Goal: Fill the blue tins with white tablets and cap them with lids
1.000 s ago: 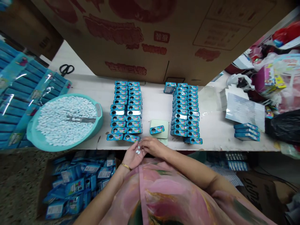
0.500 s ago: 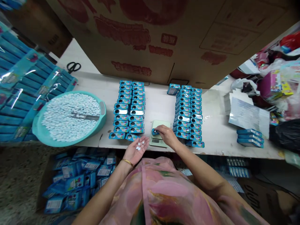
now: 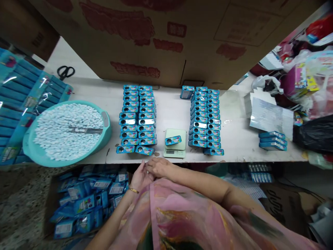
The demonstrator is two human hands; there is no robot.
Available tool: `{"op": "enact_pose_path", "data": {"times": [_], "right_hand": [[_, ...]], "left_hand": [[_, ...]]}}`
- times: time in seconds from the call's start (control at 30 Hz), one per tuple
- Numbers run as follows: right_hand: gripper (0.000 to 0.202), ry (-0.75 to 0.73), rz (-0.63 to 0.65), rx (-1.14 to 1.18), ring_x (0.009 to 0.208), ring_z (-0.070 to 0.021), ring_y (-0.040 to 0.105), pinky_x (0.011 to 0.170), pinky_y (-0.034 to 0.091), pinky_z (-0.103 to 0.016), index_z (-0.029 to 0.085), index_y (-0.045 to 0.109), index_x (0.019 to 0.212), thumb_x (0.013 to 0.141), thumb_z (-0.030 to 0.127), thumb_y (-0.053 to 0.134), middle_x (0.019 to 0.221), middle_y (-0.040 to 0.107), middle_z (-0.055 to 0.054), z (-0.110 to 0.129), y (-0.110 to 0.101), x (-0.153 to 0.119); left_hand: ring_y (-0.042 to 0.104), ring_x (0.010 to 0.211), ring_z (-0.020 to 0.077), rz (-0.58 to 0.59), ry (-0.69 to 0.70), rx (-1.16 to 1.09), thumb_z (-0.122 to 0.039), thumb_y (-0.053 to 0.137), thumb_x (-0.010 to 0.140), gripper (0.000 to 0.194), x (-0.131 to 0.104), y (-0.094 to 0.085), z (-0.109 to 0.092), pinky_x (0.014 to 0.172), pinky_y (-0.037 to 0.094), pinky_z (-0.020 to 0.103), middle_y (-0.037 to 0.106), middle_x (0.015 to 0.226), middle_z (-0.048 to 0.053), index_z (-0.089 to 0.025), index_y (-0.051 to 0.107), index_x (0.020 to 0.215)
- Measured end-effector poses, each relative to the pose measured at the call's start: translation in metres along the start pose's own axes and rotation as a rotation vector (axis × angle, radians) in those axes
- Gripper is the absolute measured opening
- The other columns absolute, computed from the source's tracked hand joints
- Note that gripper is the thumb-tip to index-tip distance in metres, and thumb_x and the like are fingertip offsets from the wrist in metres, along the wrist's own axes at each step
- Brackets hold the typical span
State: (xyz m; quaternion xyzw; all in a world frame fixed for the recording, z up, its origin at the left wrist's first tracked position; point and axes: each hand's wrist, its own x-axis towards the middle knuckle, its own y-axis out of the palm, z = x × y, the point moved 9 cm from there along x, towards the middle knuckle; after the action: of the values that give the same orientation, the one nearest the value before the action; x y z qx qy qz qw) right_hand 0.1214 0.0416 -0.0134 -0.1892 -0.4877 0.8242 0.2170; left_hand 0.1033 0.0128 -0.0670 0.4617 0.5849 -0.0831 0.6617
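My left hand (image 3: 140, 179) is cupped, palm up, just in front of the table edge. Over its palm lies my right hand (image 3: 160, 167), fingers bent down into it, so the white oval tablets seen there a moment ago are hidden. On the small pale green scale (image 3: 179, 133) rests a single blue tin (image 3: 173, 140), with neither hand touching it. To its left stand two columns of blue tins (image 3: 129, 134), and to its right two more columns of similar tins (image 3: 199, 130). A teal basin (image 3: 107, 126) at the left is full of white tablets (image 3: 65, 125) with a metal tool (image 3: 87, 130) lying in them.
A large cardboard box (image 3: 156, 41) walls off the back. Scissors (image 3: 66, 72) and plastic-wrapped blue packs (image 3: 26, 93) are at the left; below sits a carton of blue packets (image 3: 83, 201). At the right are a silvery sheet (image 3: 270, 119), stacked tins (image 3: 272, 140) and a black bag (image 3: 313, 133).
My right hand has let go of the tin on the scale and moved back to my left palm. My left hand has drawn back slightly toward my body. The view has shifted a little.
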Motion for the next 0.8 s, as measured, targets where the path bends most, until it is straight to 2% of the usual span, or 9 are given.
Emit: {"op": "enact_pose_path", "data": {"times": [0.13,0.23,0.3,0.37,0.43,0.53,0.67,0.73,0.8], "right_hand": [[0.014,0.096,-0.056,0.086,0.079,-0.0131,0.048,0.061,0.039,-0.021,0.017,0.053,0.092,0.082,0.018,0.044,0.084,0.054,-0.003,-0.016,-0.014,-0.006],[0.012,0.054,-0.092,0.127,0.08,-0.0133,0.05,0.065,0.041,-0.022,0.016,0.055,0.087,0.08,0.021,0.047,0.085,0.055,-0.004,-0.012,-0.02,-0.008],[0.015,0.045,-0.218,0.185,0.084,-0.0136,0.05,0.073,0.041,-0.024,0.015,0.056,0.09,0.081,0.021,0.046,0.089,0.057,-0.005,-0.015,-0.036,-0.015],[0.018,0.123,-0.414,0.263,0.088,-0.013,0.049,0.079,0.04,-0.024,0.015,0.056,0.094,0.083,0.021,0.043,0.093,0.057,-0.006,-0.031,-0.061,-0.033],[0.019,0.25,-0.57,0.335,0.088,-0.0127,0.05,0.079,0.041,-0.025,0.016,0.057,0.093,0.084,0.02,0.04,0.092,0.058,-0.006,-0.055,-0.082,-0.058],[0.018,0.374,-0.631,0.388,0.081,-0.0131,0.053,0.075,0.042,-0.026,0.017,0.058,0.088,0.084,0.02,0.041,0.084,0.059,-0.006,-0.082,-0.094,-0.091],[0.016,0.436,-0.598,0.395,0.077,-0.0136,0.054,0.071,0.043,-0.026,0.017,0.059,0.086,0.083,0.02,0.043,0.079,0.06,-0.005,-0.092,-0.084,-0.115],[0.017,0.457,-0.585,0.395,0.076,-0.0136,0.054,0.071,0.043,-0.026,0.017,0.059,0.087,0.083,0.02,0.043,0.079,0.06,-0.005,-0.09,-0.076,-0.121],[0.017,0.469,-0.58,0.393,0.076,-0.0136,0.054,0.07,0.043,-0.026,0.017,0.058,0.087,0.083,0.02,0.042,0.079,0.06,-0.005,-0.088,-0.068,-0.124]], "left_hand": [[0.06,0.075,0.016,0.033,0.028,-0.008,-0.021,0.036,0.082,0.027,-0.003,0.005,0.0,0.071,0.047,0.031,0.063,0.078,0.007,-0.011,0.055,0.099],[0.059,0.069,0.0129,0.028,0.034,0.0,-0.014,0.037,0.081,0.023,-0.005,0.009,-0.001,0.069,0.048,0.028,0.062,0.075,0.006,-0.011,0.056,0.093],[0.057,0.065,0.0103,0.027,0.104,0.043,-0.01,0.041,0.078,0.019,-0.004,0.014,-0.009,0.066,0.047,0.024,0.061,0.074,0.005,-0.011,0.058,0.087],[0.056,0.065,0.0091,0.023,0.214,0.184,-0.007,0.047,0.073,0.015,-0.003,0.024,-0.021,0.065,0.046,0.022,0.061,0.074,0.005,-0.011,0.058,0.083],[0.056,0.063,0.0097,-0.004,0.339,0.462,-0.01,0.054,0.069,0.013,0.001,0.038,-0.034,0.062,0.046,0.022,0.061,0.072,0.004,-0.011,0.058,0.081],[0.054,0.059,0.0119,-0.027,0.583,1.052,-0.019,0.053,0.07,0.011,0.005,0.077,-0.054,0.058,0.045,0.025,0.058,0.069,0.002,-0.015,0.058,0.079],[0.054,0.078,0.017,0.037,0.977,1.806,-0.014,0.041,0.075,0.018,0.004,0.142,-0.055,0.074,0.043,0.031,0.057,0.083,0.006,-0.017,0.058,0.081],[0.054,0.081,0.0179,0.025,1.042,2.062,-0.011,0.036,0.077,0.024,0.008,0.157,-0.048,0.074,0.042,0.031,0.056,0.087,0.009,-0.015,0.057,0.086],[0.054,0.078,0.0177,0.001,1.031,2.235,-0.011,0.032,0.079,0.027,0.014,0.163,-0.041,0.07,0.042,0.029,0.055,0.089,0.01,-0.014,0.056,0.09]]}}
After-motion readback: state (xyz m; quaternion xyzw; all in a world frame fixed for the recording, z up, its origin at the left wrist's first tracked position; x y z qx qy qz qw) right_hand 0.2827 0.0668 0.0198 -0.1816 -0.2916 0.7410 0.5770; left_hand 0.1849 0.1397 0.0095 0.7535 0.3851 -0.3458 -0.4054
